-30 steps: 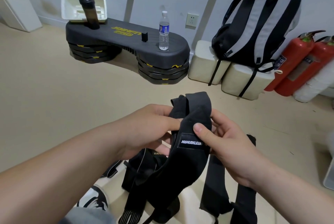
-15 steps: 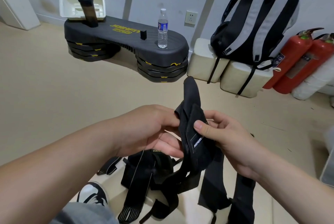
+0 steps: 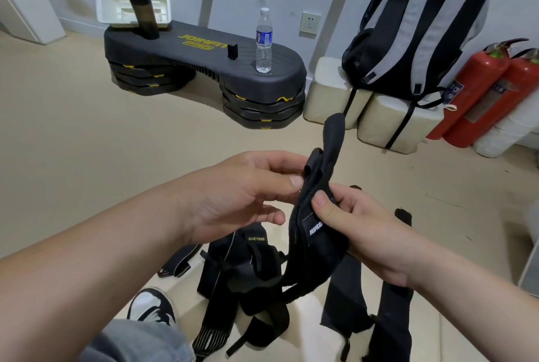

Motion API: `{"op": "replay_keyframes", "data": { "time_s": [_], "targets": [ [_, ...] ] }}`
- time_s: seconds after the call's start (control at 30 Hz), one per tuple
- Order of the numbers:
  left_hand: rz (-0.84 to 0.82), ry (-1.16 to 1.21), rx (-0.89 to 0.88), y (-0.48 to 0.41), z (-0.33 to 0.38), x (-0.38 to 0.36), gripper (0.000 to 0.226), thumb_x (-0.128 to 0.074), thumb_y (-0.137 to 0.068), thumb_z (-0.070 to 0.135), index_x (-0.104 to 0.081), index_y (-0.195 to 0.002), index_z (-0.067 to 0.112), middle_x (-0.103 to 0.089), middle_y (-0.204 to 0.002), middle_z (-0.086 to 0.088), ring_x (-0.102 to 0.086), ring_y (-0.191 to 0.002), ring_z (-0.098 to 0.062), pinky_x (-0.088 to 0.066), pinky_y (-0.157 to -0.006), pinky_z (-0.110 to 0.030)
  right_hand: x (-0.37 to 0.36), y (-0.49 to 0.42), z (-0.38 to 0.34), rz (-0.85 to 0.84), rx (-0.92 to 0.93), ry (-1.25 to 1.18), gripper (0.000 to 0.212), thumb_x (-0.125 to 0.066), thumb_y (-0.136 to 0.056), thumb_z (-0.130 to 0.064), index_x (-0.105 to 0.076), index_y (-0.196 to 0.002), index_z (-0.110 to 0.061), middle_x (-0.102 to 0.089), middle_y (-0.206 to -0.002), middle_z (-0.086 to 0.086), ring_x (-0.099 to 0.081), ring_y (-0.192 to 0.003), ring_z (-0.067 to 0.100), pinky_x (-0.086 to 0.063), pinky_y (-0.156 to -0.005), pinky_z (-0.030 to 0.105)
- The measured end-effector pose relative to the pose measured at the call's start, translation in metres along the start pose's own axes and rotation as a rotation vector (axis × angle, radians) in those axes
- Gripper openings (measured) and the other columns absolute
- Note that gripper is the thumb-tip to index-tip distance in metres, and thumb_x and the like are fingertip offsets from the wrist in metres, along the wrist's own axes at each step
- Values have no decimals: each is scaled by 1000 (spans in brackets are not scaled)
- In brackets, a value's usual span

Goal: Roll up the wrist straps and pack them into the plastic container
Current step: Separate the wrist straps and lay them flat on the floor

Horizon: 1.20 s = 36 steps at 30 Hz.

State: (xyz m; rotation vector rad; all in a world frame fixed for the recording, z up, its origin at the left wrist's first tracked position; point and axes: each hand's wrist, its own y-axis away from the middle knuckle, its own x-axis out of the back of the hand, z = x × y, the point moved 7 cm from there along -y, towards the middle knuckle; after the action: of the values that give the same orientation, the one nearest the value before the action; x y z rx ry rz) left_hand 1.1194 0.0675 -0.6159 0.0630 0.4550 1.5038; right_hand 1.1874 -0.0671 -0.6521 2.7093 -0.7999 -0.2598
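A black wrist strap (image 3: 318, 204) with a white-lettered label stands edge-on between my hands, its top end sticking up. My left hand (image 3: 242, 195) pinches its upper part with thumb and fingers. My right hand (image 3: 358, 227) grips its padded middle, the thumb pressed just above the label. The strap's tail hangs down onto a heap of other black straps (image 3: 248, 271) on a pale surface below. More straps (image 3: 344, 297) lie flat on the right. A white plastic container (image 3: 113, 5) stands on edge at the far left.
A black step platform (image 3: 204, 61) carries a dark shaker bottle (image 3: 143, 11) and a water bottle (image 3: 264, 40). A striped backpack (image 3: 420, 29) sits on pale blocks. Two red fire extinguishers (image 3: 481, 90) lean at the right. My shoe (image 3: 151, 306) shows below.
The strap has turned from broad face to edge-on and folded narrower. My right thumb has slid up above the label; my left fingers have shifted to pinch the upper end.
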Motion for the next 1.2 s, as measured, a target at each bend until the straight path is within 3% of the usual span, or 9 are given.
{"op": "replay_keyframes", "data": {
  "time_s": [0.07,0.17,0.3,0.43,0.67,0.87,1.0,1.07,1.2],
  "targets": [
    [16,81,31,-1,-3,2,34,-64,-83,13,-75,-115,13,-75,-107,-10,-70,-90,-18,-52,-92,-39,-3,0,2,-30,7,18,39,-64,-99,-33,-69,-127,-7,-77,-120,17,-75,-114,30,-60,-98,35],
    [70,163,56,-1,-5,-4,23,-77,-77,11,-71,-99,10,-74,-92,-12,-70,-81,-19,-63,-71,-28,-6,0,5,-55,23,52,35,-68,-98,-33,-71,-122,-8,-75,-123,22,-71,-120,36,-56,-108,45],
    [187,-12,48,-4,-3,0,13,-72,-91,13,-59,-91,12,-65,-61,5,-61,-54,-5,-51,-52,-17,-3,-4,11,-60,-30,-3,46,-67,-96,-35,-66,-131,-5,-72,-131,21,-67,-127,38,-49,-115,52],
    [321,-206,46,-5,0,14,19,-64,-100,5,-57,-84,13,-57,-65,-2,-52,-50,-10,-47,-53,-21,-4,-4,17,-59,-90,-50,51,-64,-100,-43,-65,-135,-6,-71,-134,19,-66,-129,38,-48,-116,52],
    [631,-355,-3,6,17,68,4,-70,-99,10,-67,-97,10,-65,-75,-9,-54,-50,-12,-49,-47,-25,-6,-2,12,-46,-123,-38,33,-58,-101,-38,-73,-114,-12,-80,-100,5,-76,-89,15,-57,-75,21],
    [474,207,-66,-3,12,46,12,-66,-102,15,-74,-110,10,-69,-88,-9,-62,-67,-16,-64,-67,-29,-3,-7,13,51,-70,-71,32,-58,-104,-37,-71,-126,-18,-78,-122,8,-75,-112,21,-56,-95,32],
    [255,164,28,-4,3,22,21,-60,-103,11,-74,-118,4,-79,-105,-8,-77,-92,-20,-65,-90,-38,3,-8,3,137,30,-152,28,-61,-102,-31,-70,-126,-21,-79,-118,11,-76,-110,27,-59,-93,38],
    [185,96,78,-6,-7,14,27,-58,-103,2,-69,-127,4,-81,-106,-5,-76,-106,-24,-61,-99,-45,6,-8,0,198,53,-178,25,-63,-102,-28,-67,-126,-22,-81,-106,12,-78,-96,28,-62,-79,36],
    [337,-104,68,-8,-10,22,28,-66,-100,2,-70,-125,14,-78,-102,-13,-75,-88,-20,-65,-83,-39,14,-7,-2,287,67,-162,23,-66,-101,-20,-63,-124,-22,-79,-87,10,-75,-74,22,-60,-61,31]
  ]
}}
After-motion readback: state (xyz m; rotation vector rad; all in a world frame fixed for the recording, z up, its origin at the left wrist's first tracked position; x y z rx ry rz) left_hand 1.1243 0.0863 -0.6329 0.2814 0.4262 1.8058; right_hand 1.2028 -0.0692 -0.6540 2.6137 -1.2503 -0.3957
